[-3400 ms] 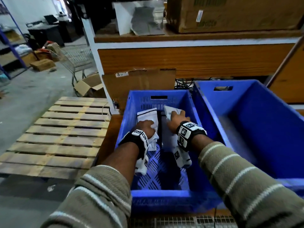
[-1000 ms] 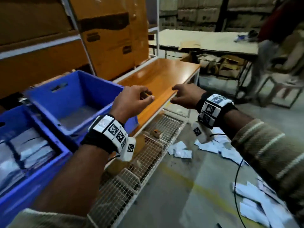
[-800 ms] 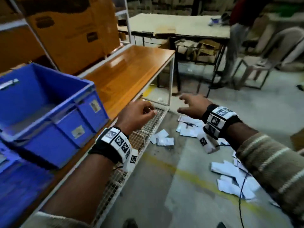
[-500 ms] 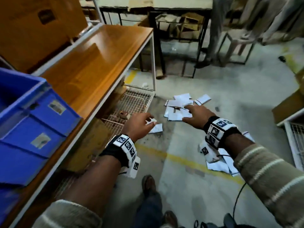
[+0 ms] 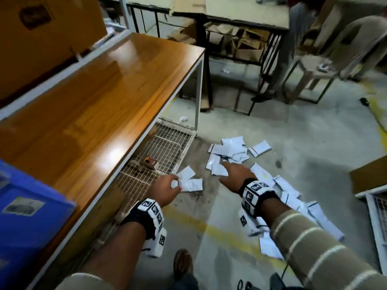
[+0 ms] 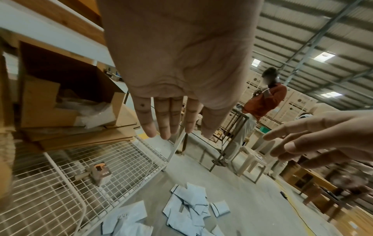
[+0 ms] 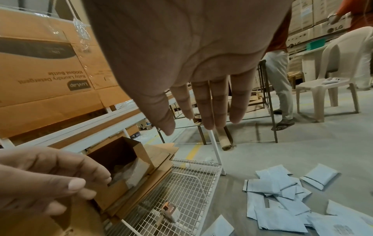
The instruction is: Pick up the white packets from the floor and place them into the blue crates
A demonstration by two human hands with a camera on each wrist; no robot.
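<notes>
White packets lie scattered on the grey floor: a pile by the table leg, two loose packets beside the wire shelf, and more packets under my right forearm. My left hand hovers over the two loose packets, fingers loosely bent and holding nothing. My right hand reaches out over the pile's near edge with straight fingers, also holding nothing. Both wrist views show bare palms with packets on the floor below. A corner of a blue crate shows at the lower left on the wooden table.
The wooden table runs along my left with a wire shelf beneath it holding a small box. A cardboard box sits under the tabletop. A person and plastic chairs stand beyond. My shoe is below.
I have turned from the blue crates, where both hands laid packets, to the floor. Both empty hands have come down and forward towards the scattered packets.
</notes>
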